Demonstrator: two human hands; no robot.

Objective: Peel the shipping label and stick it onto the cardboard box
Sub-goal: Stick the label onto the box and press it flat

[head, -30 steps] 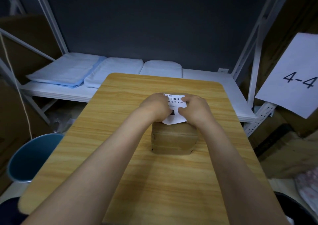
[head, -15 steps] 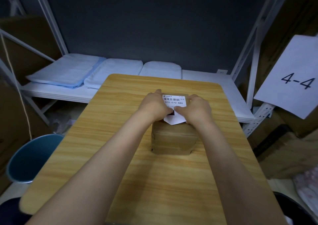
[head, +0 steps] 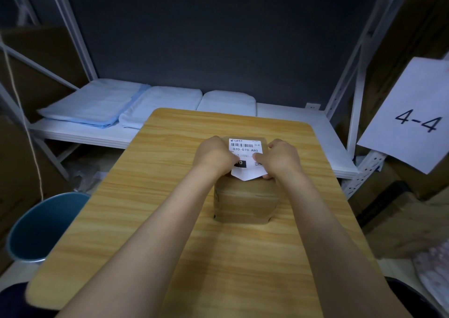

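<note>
A small brown cardboard box (head: 245,201) stands in the middle of the wooden table (head: 155,196). A white shipping label (head: 245,147) with a barcode and "070-070-A80" lies over the box's top, its near edge hanging a little past the box's front. My left hand (head: 213,155) grips the label's left side. My right hand (head: 281,158) pinches its right side, thumb on the printed face. The label's side edges are hidden under my fingers.
A white metal shelf (head: 303,128) behind the table carries folded pale blue and white cloths (head: 116,104). A blue bin (head: 43,225) stands at the lower left. A paper sign "4-4" (head: 413,116) hangs at the right, above cardboard boxes (head: 401,208).
Both hands have lowered the label so it lies flatter over the box's top, and more of its printed face shows between them.
</note>
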